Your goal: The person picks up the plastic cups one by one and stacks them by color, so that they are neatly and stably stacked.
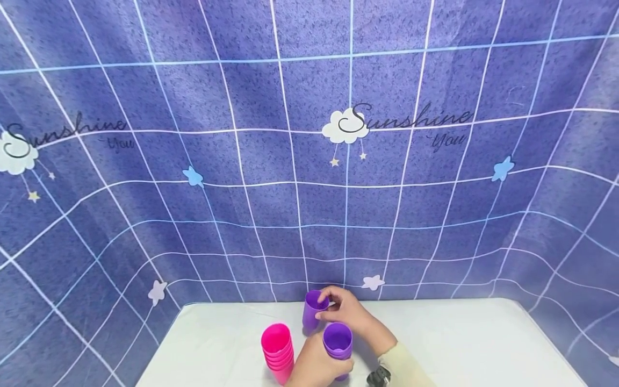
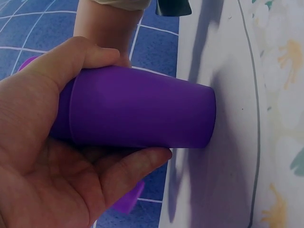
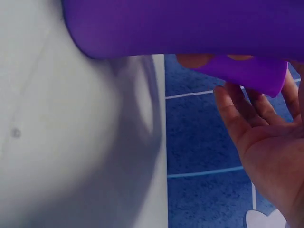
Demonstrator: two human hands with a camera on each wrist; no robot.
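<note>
My left hand (image 1: 316, 363) grips a small stack of purple cups (image 1: 338, 339), fingers and thumb wrapped round its side. In the left wrist view the same stack (image 2: 137, 107) lies between thumb and fingers. Farther back, my right hand (image 1: 345, 312) pinches another purple cup (image 1: 311, 314) near its rim, with a fingertip over the opening. The right wrist view shows this cup (image 3: 251, 73) partly hidden behind the stack. Left of my left hand stands a stack of several pink cups (image 1: 278, 349), nested and mouth up.
A white table (image 1: 459, 344) spreads under the cups. Behind it hangs a blue-purple gridded curtain (image 1: 319, 215) with clouds and stars, close to the table's back edge. A dark watch-like band (image 1: 379, 376) sits near my right sleeve.
</note>
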